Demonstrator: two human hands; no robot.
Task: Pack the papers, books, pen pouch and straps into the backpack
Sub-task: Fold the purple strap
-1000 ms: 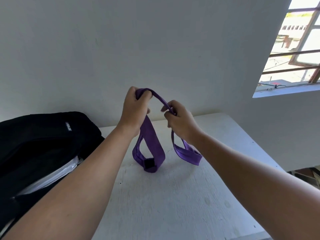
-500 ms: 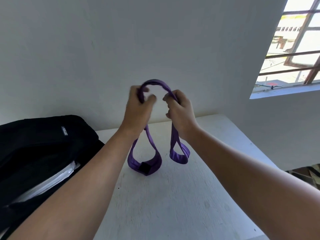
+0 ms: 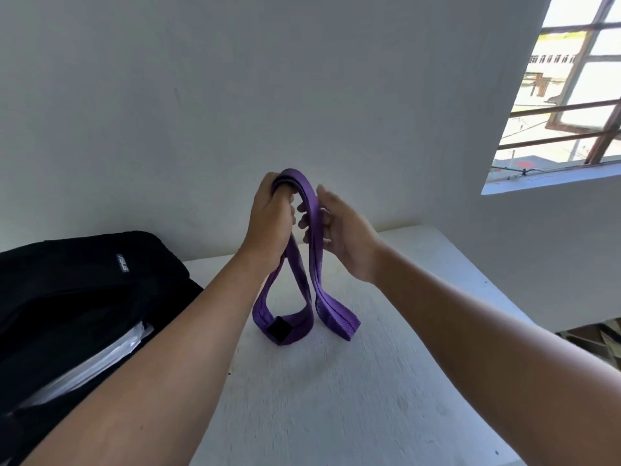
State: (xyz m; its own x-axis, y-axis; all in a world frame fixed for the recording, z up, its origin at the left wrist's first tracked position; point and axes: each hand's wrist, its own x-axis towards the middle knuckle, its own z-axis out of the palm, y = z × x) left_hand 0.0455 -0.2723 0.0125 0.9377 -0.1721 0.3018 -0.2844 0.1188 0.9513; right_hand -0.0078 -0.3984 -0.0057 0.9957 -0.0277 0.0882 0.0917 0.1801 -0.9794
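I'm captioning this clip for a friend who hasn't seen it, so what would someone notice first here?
First, the purple strap held up at centre frame, folded over the closed left hand while the right hand, fingers spread, rests against it; its looped ends reach the white table. Next, the open black backpack at the left with white papers inside, and the bright barred window at the upper right.

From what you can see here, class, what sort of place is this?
Probably a plain room in a home or hostel: a bare white wall, a white painted table and a barred window facing buildings outside.
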